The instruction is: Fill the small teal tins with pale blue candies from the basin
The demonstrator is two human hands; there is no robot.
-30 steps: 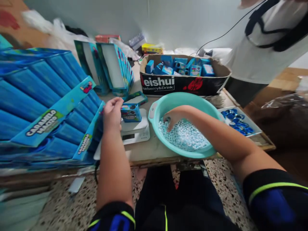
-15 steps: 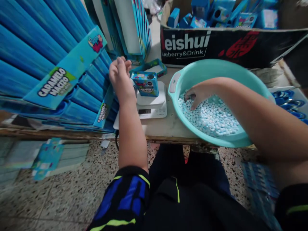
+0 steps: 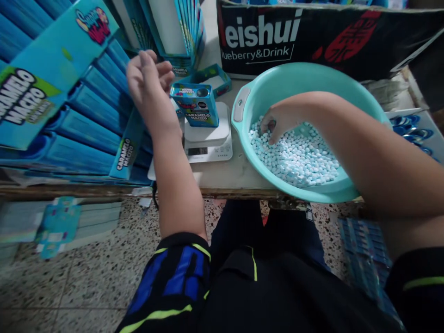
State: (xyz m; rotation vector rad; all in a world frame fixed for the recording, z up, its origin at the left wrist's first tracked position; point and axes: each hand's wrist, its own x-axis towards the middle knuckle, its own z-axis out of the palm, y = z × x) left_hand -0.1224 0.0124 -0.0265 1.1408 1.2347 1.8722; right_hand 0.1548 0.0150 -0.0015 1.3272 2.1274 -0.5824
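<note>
A turquoise basin (image 3: 308, 76) holds many small white and pale blue candies (image 3: 301, 162). My right hand (image 3: 282, 120) reaches into them at the basin's left side, fingers curled down; what lies between the fingertips is too small to make out. On a white scale (image 3: 208, 150) to the left stands an upright blue candy box (image 3: 201, 111) with a round hole in its top. My left hand (image 3: 149, 81) is raised beside that box, fingers loosely bent and apart, holding nothing.
Stacked blue boxes (image 3: 83, 134) fill the left side. A black carton (image 3: 326, 37) stands behind the basin, with an open blue tray (image 3: 220, 81) behind the scale. Blue metallic pieces (image 3: 412, 127) lie in a white container at the right.
The view has shifted, bringing the table closer. My left hand has moved left, away from the box. My right hand stays in the candies, with its fingers slightly shifted.
</note>
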